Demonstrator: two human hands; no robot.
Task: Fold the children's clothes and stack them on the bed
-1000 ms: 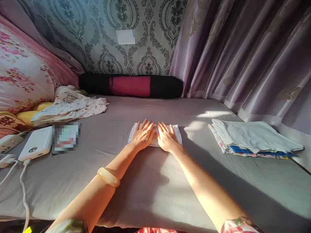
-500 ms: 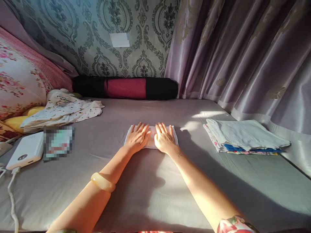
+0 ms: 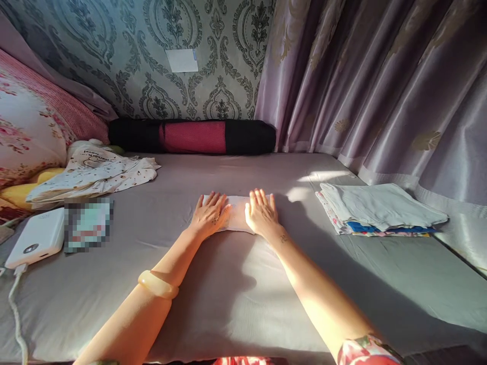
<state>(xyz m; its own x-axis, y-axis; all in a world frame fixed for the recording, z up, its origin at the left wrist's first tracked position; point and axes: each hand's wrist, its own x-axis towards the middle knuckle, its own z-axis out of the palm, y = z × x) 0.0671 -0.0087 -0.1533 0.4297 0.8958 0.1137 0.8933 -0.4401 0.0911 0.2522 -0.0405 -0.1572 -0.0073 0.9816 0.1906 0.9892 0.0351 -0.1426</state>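
A small folded white cloth [image 3: 238, 215] lies flat on the grey bed sheet [image 3: 224, 289] in front of me. My left hand [image 3: 209, 215] rests palm down on its left end, fingers stretched out and pointing away. On the right end lies my right hand [image 3: 262, 213], flat as well, with its fingers extended. Between the two hands the middle of the cloth shows; its ends are mostly covered by my palms. A pale bangle [image 3: 158, 285] sits on my left forearm.
Folded clothes [image 3: 384, 205] are stacked at the right. Leftward lie a white power bank [image 3: 38, 237] with its cable [image 3: 15, 309], a blurred-out packet [image 3: 89, 223] and a crumpled printed garment [image 3: 95, 172]. A black and red roll [image 3: 192, 137] lies along the wall, beside the curtain [image 3: 361, 86].
My hands have spread slightly apart on the cloth, so more of its middle shows. The view has shifted a little, moving the surroundings slightly left.
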